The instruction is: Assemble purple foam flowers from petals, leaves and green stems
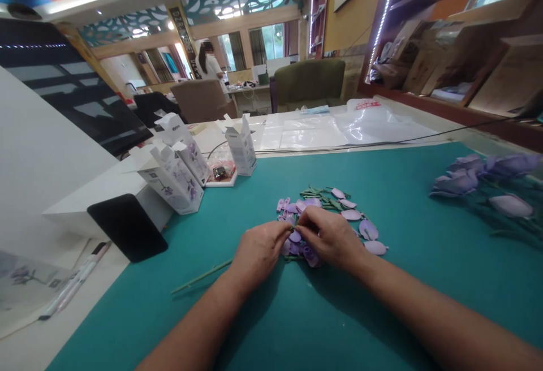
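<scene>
My left hand (262,246) is closed in a pinch around a thin green artificial flower stem (201,277), which slants out behind the wrist toward the lower left. Its tip meets the fingertips of my right hand (328,238), also pinched together. Whatever small piece lies between the right fingers is too hidden to name. Under and around both hands are loose purple petals (368,229) and pale lilac petals (375,247). Short green stem pieces (311,193) lie just beyond them. A curled purple petal piece (311,255) sits below my right fingers.
Purple artificial flowers (458,181) lie at the right of the green mat (403,303). Open white boxes (172,181), a dark tablet-like slab (127,227) and pens (76,280) are at left. Clear plastic sheets (314,130) lie beyond. A person (210,65) stands far back.
</scene>
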A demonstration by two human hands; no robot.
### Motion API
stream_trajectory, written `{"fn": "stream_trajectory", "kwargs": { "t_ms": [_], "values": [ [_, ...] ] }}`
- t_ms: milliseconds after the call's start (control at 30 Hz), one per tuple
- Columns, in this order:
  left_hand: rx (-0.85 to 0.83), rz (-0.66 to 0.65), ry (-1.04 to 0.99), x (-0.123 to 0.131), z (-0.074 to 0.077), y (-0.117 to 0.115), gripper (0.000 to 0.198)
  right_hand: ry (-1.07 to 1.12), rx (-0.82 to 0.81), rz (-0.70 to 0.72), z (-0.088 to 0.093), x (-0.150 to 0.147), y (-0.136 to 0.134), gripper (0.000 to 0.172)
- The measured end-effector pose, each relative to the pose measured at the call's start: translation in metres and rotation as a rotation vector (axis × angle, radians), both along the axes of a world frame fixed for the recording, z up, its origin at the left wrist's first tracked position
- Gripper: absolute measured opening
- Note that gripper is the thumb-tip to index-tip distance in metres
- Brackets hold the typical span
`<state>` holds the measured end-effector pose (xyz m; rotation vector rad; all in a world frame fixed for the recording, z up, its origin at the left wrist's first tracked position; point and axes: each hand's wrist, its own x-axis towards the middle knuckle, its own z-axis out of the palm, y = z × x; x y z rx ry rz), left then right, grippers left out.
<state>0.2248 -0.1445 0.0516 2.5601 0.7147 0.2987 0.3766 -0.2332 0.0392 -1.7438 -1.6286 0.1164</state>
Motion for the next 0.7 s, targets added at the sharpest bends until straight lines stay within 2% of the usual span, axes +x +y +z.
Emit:
{"fn": "stream_trajectory", "kwargs": {
  "t_ms": [133,233,433,700],
  "values": [
    [-0.042,-0.007,0.006,0.000,0.003,0.003,0.029,0.031,-0.084,0.112,0.012,0.017,-0.001,0.008],
    [-0.132,-0.014,0.012,0.000,0.008,0.005,0.029,0.047,-0.125,-0.010,0.023,0.040,-0.004,0.016],
    [-0.197,-0.012,0.006,-0.001,0.014,0.004,0.031,-0.011,-0.239,-0.201,0.034,0.082,-0.012,0.018],
    [-0.179,0.000,0.016,0.000,0.016,0.007,0.032,-0.160,-0.387,-0.271,0.029,0.105,-0.015,0.016]
  ]
}}
